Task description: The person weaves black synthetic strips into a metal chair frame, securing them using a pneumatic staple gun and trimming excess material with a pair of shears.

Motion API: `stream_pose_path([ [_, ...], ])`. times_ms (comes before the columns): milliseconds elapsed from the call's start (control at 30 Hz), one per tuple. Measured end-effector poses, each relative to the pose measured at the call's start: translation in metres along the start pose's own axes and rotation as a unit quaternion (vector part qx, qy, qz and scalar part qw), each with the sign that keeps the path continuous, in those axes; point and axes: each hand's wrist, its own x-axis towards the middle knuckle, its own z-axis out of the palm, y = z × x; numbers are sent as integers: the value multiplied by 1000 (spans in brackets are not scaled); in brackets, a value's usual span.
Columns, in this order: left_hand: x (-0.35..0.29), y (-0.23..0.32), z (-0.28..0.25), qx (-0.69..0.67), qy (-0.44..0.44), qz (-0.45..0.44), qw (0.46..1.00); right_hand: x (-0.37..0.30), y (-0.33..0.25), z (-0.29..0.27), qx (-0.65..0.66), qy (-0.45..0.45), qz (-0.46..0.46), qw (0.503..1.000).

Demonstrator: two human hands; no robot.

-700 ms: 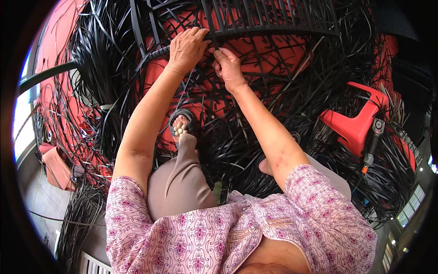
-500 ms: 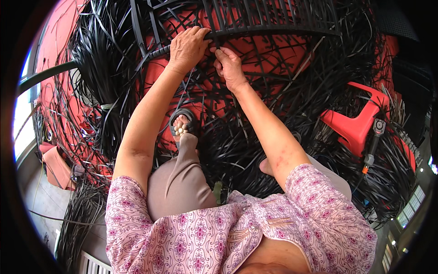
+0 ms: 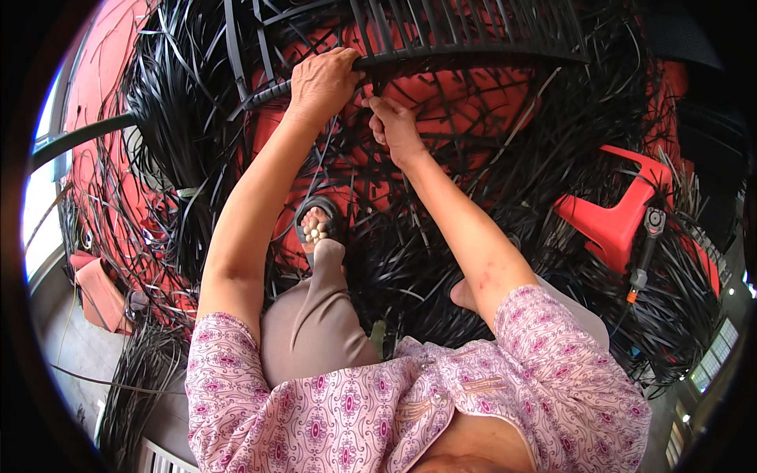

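From where I stand, a person in a pink and purple patterned blouse [image 3: 315,418] and grey-brown trousers [image 3: 315,335] reaches forward with both bare arms to a black frame [image 3: 465,55]. The frame lies ahead of the person, with a curved rail [image 3: 441,55] along its near edge and a row of narrow black slats [image 3: 441,20] running away from it. The left hand [image 3: 322,85] rests over the rail, its fingers side by side and bent around it; their tips are partly hidden. The right hand [image 3: 397,132] is just beside it, slightly nearer the body, thumb and forefinger pressed together on a thin black strip [image 3: 375,85] that hangs from the rail. Its other fingers are curled in.

Beneath lies a red sheet [image 3: 473,91], strewn with loose, tangled black strips [image 3: 441,272]. On the left, a thick bundle [image 3: 177,150] of them is gathered by a pale tie [image 3: 188,192]. A sandalled foot [image 3: 315,225] stands below the hands. To the right, a red plastic stool [image 3: 615,217] lies tipped among the strips, with a dark hand tool [image 3: 648,244] against it.
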Motion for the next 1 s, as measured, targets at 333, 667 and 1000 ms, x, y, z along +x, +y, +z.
stream_pose_path([
  [333,67,81,-219,-40,-54,31,997,-103,-92,25,96,-30,-107,989],
  [667,26,155,-352,-220,-202,42,954,-289,-142,62,78,-59,-211,973],
  [1000,7,109,-320,-97,-129,146,976,-327,-122,107,63,-72,-205,974],
])
